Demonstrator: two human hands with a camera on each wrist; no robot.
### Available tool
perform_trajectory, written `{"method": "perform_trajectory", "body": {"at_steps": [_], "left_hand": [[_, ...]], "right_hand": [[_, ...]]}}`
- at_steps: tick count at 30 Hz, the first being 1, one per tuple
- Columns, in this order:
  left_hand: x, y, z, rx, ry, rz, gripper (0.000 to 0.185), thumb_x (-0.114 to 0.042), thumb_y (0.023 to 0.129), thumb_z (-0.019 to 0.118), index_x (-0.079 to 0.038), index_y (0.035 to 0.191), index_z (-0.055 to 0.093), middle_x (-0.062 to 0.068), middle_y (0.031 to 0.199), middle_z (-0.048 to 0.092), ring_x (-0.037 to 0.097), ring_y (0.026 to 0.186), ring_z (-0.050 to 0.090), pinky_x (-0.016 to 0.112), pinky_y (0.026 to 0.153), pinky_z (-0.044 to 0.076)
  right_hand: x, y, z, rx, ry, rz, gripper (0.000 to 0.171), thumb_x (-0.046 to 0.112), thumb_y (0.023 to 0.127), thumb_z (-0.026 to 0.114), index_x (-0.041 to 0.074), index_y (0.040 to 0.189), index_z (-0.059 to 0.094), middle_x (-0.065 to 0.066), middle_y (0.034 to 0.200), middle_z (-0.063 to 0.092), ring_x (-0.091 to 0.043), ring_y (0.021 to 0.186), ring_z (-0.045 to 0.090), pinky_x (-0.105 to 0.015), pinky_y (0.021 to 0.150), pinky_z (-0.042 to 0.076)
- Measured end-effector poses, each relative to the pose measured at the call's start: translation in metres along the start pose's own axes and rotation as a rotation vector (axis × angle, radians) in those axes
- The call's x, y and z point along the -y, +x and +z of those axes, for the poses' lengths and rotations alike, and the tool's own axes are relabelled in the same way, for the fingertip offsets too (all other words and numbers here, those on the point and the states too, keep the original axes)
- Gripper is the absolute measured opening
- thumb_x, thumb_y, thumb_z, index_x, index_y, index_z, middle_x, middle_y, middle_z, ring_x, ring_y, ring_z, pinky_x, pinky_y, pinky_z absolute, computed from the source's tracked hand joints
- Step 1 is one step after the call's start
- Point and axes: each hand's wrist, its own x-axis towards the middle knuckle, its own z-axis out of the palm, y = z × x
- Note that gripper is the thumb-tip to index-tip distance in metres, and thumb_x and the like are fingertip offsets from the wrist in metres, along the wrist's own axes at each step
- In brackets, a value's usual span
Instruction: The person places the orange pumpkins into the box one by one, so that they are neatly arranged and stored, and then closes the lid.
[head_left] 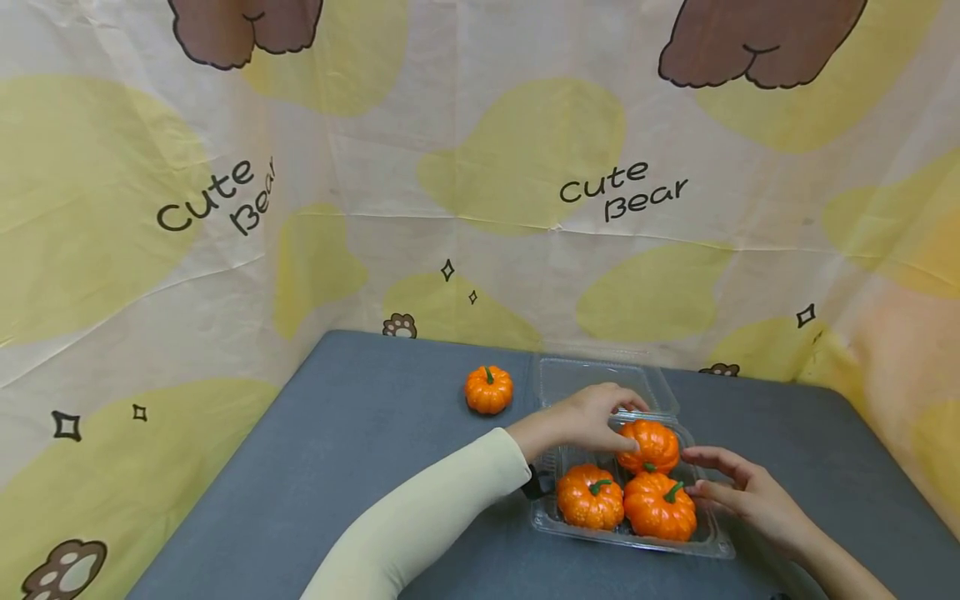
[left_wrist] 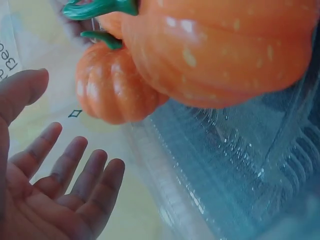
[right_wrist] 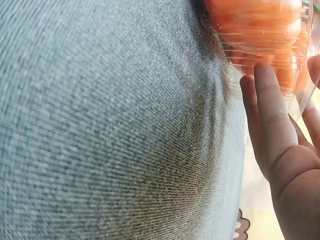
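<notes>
Three small orange pumpkins with green stems sit in a clear plastic clamshell box [head_left: 630, 544]: a back one [head_left: 654, 443], a front-left one [head_left: 581, 500] and a front-right one [head_left: 654, 510]. My left hand [head_left: 587, 418] reaches over the box beside the back pumpkin. In the left wrist view its fingers [left_wrist: 95, 185] are spread and relaxed, with a gap to the pumpkins. On the box's right side is my right hand [head_left: 753, 498], its fingers [right_wrist: 274, 115] nearly straight against or close to the clear wall; contact is hard to tell.
Another orange pumpkin [head_left: 488, 392] stands on the grey tabletop [head_left: 405, 425], left of the box. The clear lid [head_left: 592, 379] lies folded open behind the box. A printed cloth [head_left: 510, 275] hangs along the table's back and sides.
</notes>
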Motion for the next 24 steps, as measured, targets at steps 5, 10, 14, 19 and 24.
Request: {"method": "perform_trajectory", "body": {"at_steps": [5,10,14,19,24], "left_hand": [[0.002,-0.008,-0.007,-0.035,-0.036,-0.003,0.046,-0.041,0.076,0.062,-0.029,0.118,0.048,-0.008,0.115,0.049,0.006,0.102,0.048,0.019,0.082,0.042],[0.008,-0.017,-0.013,-0.089,-0.073,-0.024,0.044,-0.043,0.077,0.06,-0.035,0.118,0.045,-0.012,0.116,0.047,0.007,0.104,0.048,0.02,0.083,0.042],[0.014,-0.024,-0.017,-0.149,-0.083,-0.026,0.046,-0.045,0.077,0.059,-0.036,0.119,0.044,-0.013,0.116,0.047,0.005,0.103,0.048,0.021,0.084,0.042],[0.022,-0.033,-0.024,-0.232,-0.114,-0.034,0.049,-0.045,0.076,0.06,-0.033,0.12,0.044,-0.01,0.119,0.048,0.008,0.105,0.048,0.024,0.086,0.042],[0.029,-0.04,-0.032,-0.32,-0.132,-0.063,0.051,-0.047,0.074,0.061,-0.032,0.121,0.045,-0.01,0.119,0.049,0.01,0.106,0.048,0.027,0.088,0.041]], "right_hand": [[0.001,0.0,0.0,-0.004,0.004,0.006,0.048,0.018,0.088,0.05,-0.002,0.128,0.034,-0.012,0.123,0.045,-0.02,0.091,0.061,-0.033,0.075,0.05],[0.0,0.0,0.001,-0.014,-0.007,0.013,0.048,0.018,0.088,0.051,-0.002,0.128,0.034,-0.022,0.126,0.04,-0.019,0.091,0.061,-0.033,0.075,0.051],[-0.002,0.0,0.002,-0.014,0.0,0.007,0.048,0.018,0.087,0.051,-0.003,0.127,0.034,-0.012,0.123,0.045,-0.02,0.09,0.061,-0.032,0.074,0.051],[-0.002,-0.001,0.002,-0.002,0.022,-0.006,0.048,0.017,0.088,0.051,-0.003,0.128,0.033,0.011,0.114,0.05,-0.02,0.091,0.061,-0.032,0.075,0.05],[-0.002,0.0,0.001,0.001,0.022,-0.011,0.048,0.017,0.088,0.051,-0.003,0.128,0.033,0.014,0.112,0.05,-0.02,0.091,0.061,-0.032,0.075,0.05]]}}
